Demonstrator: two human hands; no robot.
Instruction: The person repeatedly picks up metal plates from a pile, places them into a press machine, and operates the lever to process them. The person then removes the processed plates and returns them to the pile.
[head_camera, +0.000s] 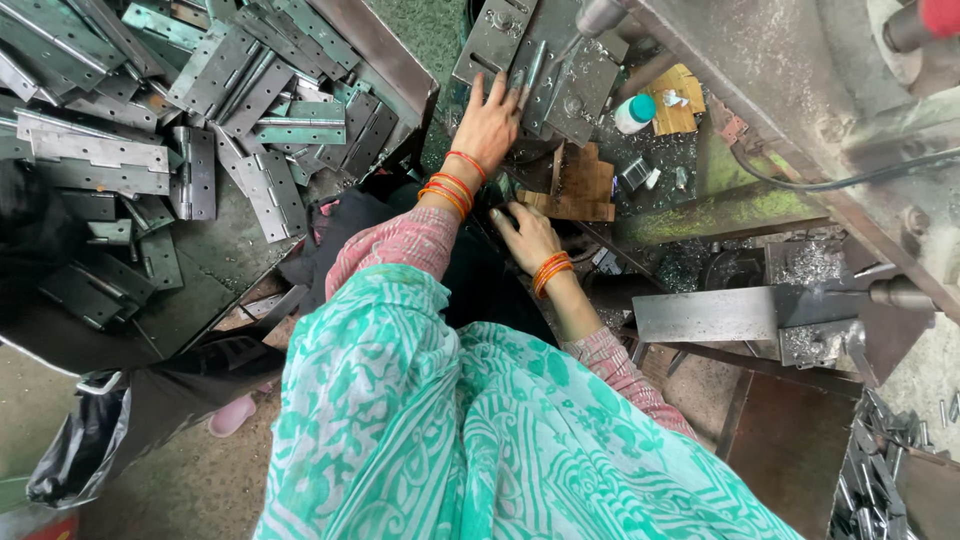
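Her left hand (490, 125) lies flat, fingers spread, on a steel hinge plate (545, 60) seated on the machine bed, pressing rather than gripping. The right hand (527, 237) sits just below it, loosely curled, holding nothing I can see. Left of both hands, the hinge pile (200, 110) looks large, so plenty seems left.

Grey metal hinge plate (540, 60), flat
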